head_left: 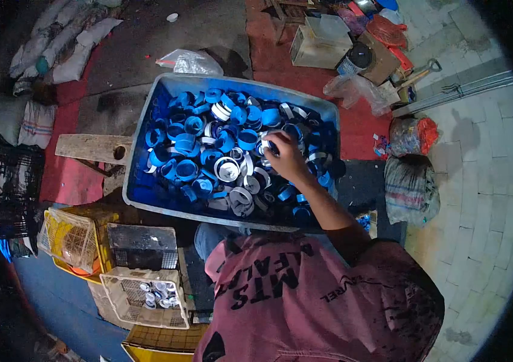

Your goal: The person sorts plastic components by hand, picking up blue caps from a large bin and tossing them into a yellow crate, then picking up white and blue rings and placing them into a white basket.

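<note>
A blue tub [142, 136] with a pale rim holds a heap of blue caps and rings [187, 145] mixed with white and grey ones [227, 169]. From the right, my right hand [285, 158] reaches over the heap, its fingers curled and closed around a white ring [265, 145] right of the tub's middle. Part of that ring is covered by the fingers. My left hand does not show; the pink shirt [305, 295] fills the lower middle.
A wooden board [91, 146] juts out left of the tub. Below it stand a yellow crate [103, 235] and a pale crate [121, 298] with white caps inside. Sacks [412, 187] lie at right. A clear box [320, 45] and a shovel [428, 67] are at upper right.
</note>
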Motion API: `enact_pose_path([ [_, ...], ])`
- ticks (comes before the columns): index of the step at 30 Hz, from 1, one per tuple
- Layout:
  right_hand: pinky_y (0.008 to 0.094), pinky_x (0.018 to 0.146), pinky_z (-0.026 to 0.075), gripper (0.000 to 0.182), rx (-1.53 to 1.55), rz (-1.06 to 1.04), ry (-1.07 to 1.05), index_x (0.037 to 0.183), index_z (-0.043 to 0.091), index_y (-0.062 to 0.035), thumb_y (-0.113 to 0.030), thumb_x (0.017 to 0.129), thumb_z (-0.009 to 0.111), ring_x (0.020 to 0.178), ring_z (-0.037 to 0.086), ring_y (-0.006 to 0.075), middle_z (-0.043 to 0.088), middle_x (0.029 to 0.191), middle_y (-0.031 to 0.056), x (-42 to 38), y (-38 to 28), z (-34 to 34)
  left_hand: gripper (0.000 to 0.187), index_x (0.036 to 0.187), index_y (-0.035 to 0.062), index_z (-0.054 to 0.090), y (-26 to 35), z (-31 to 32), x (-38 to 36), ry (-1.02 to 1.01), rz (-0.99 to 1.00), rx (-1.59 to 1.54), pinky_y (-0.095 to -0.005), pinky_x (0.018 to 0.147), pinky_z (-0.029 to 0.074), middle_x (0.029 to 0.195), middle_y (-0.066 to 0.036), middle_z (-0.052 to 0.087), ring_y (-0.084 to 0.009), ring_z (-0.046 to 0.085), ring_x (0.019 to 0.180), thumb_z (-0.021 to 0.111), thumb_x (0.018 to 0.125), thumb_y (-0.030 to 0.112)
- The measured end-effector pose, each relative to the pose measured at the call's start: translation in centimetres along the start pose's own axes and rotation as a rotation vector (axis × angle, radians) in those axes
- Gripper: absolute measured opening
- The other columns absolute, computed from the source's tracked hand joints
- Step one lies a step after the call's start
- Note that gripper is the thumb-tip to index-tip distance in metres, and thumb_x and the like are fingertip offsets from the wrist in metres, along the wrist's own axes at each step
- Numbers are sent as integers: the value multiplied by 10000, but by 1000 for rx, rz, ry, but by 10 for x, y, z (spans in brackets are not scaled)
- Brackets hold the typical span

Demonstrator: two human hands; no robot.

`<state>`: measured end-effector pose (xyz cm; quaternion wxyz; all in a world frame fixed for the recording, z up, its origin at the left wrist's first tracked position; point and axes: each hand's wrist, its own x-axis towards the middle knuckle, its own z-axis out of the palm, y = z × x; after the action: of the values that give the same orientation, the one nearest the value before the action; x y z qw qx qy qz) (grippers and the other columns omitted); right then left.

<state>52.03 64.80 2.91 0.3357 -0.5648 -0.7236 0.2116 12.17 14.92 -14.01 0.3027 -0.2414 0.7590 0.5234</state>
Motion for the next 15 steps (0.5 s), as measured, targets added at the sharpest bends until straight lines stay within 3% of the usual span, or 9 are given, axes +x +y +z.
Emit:
enact_pose_path([
  [2, 452, 911, 475, 335, -230, -161, 17, 1139, 691, -118, -132, 809, 751, 1137, 568, 323, 620, 1213, 97, 11, -7, 14, 324, 1101, 70, 570, 6, 6, -8, 7, 33, -1, -450, 718, 543, 978, -75, 634, -246, 628, 753, 496, 1015, 374],
  [3, 485, 906, 451, 370, -310, -138, -22, 1136, 703, -142, -185, 777, 785, 1199, 508, 305, 583, 1282, 64, 14, -8, 25, 326, 1105, 69, 567, 10, 9, -17, 19, 58, -10, -450, 714, 543, 980, -75, 632, -245, 627, 751, 498, 1015, 375],
  [6, 550, 878, 412, 366, -363, -129, -26, 1068, 712, -151, -243, 732, 823, 1229, 460, 296, 580, 1233, 36, 17, 7, 56, 331, 1117, 68, 557, 39, 50, -57, 27, 158, -5, -448, 701, 544, 987, -74, 626, -242, 623, 745, 505, 1015, 378],
  [8, 525, 870, 415, 318, -338, -119, -33, 992, 691, -123, -220, 722, 829, 1183, 487, 305, 593, 1163, 42, 16, 7, 56, 335, 1125, 67, 550, 69, 97, -85, -49, 236, -26, -446, 693, 545, 991, -73, 621, -240, 620, 741, 509, 1015, 381],
  [10, 507, 834, 413, 292, -253, -119, 6, 923, 663, -98, -192, 703, 831, 1103, 512, 315, 596, 1092, 56, 26, 5, 56, 267, 1128, 117, 484, 85, 126, -32, -476, 143, -164, -378, 628, 543, 1030, -94, 562, -215, 597, 901, 600, 1008, 326],
  [12, 496, 771, 407, 288, -115, -110, 51, 863, 626, -75, -157, 676, 828, 987, 536, 325, 588, 1021, 78, 24, 0, 51, 236, 1151, 135, 506, 131, 198, -137, -587, 391, -193, -401, 627, 559, 1096, -129, 654, -250, 660, 821, 541, 1041, 341],
  [13, 454, 724, 448, 295, -44, -104, 66, 859, 613, -45, -126, 679, 831, 848, 595, 322, 616, 906, 104, 23, -6, 43, 229, 1140, 139, 490, 141, 217, -162, -684, 386, -197, -404, 629, 569, 1090, -154, 667, -253, 675, 815, 534, 1046, 343],
  [15, 434, 696, 473, 297, 85, -57, 40, 866, 609, -28, -127, 695, 831, 793, 623, 322, 627, 863, 116, 14, -12, 37, 232, 1121, 138, 463, 159, 246, -202, -881, 408, -183, -412, 631, 583, 1067, -191, 687, -268, 698, 783, 514, 1055, 355],
])
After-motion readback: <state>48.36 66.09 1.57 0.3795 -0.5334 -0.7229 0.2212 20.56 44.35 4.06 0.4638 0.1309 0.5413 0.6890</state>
